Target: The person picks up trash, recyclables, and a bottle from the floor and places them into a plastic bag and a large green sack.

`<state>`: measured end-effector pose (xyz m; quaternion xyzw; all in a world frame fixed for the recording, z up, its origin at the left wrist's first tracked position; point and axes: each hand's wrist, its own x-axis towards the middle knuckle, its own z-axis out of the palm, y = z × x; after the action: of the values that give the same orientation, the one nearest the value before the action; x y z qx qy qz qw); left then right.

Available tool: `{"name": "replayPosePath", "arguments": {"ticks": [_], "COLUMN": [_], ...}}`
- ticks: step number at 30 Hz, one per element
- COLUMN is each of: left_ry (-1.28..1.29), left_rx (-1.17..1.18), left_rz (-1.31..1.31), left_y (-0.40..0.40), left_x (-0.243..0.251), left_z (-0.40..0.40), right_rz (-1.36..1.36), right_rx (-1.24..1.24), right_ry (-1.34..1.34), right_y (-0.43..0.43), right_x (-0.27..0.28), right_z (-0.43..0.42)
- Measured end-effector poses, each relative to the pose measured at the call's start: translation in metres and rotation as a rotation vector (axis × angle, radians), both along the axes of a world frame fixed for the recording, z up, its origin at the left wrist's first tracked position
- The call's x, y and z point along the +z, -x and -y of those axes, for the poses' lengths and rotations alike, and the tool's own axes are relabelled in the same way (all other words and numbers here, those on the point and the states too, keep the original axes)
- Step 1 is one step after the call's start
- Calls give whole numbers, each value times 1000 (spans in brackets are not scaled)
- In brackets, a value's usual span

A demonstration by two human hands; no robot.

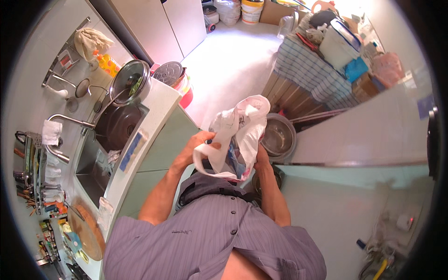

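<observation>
A white plastic carrier bag point(252, 120) hangs in front of my body, held between both hands. My left hand point(203, 141) grips its left side near a looped handle, the thumb lying against the plastic. On the other side my right hand point(260, 155) holds the bag from its edge; its fingers are mostly hidden by the plastic. Something with blue and clear printed wrapping point(235, 161) shows inside the bag's opening. I cannot tell what it is.
To the left runs a counter with a double sink point(117, 122), a lidded pot point(130, 82) and a round wooden chopping board point(85, 232). A metal basin point(278, 136) stands right of the bag. Beyond is a table under a checked cloth point(297, 56), and a pink bucket point(187, 96).
</observation>
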<state>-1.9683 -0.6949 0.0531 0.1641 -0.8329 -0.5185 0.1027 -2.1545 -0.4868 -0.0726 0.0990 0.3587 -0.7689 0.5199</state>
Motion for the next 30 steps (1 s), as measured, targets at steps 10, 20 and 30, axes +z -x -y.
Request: {"name": "replayPosePath", "arguments": {"ticks": [10,20,30], "left_ry": [-128,-324,-524], "left_rx": [288,424,436], "left_rz": [-160,-200,-183], "left_y": [144,250,363], "left_x": [-23,59,13], "left_z": [174,356,476], "right_rz": [-80,38,88], "right_rx": [170,323,478], "right_ry": [-130,-34,-128], "right_y": [175,286,424], "right_x": [-50,-2,3], "right_z": [172,340,518]}}
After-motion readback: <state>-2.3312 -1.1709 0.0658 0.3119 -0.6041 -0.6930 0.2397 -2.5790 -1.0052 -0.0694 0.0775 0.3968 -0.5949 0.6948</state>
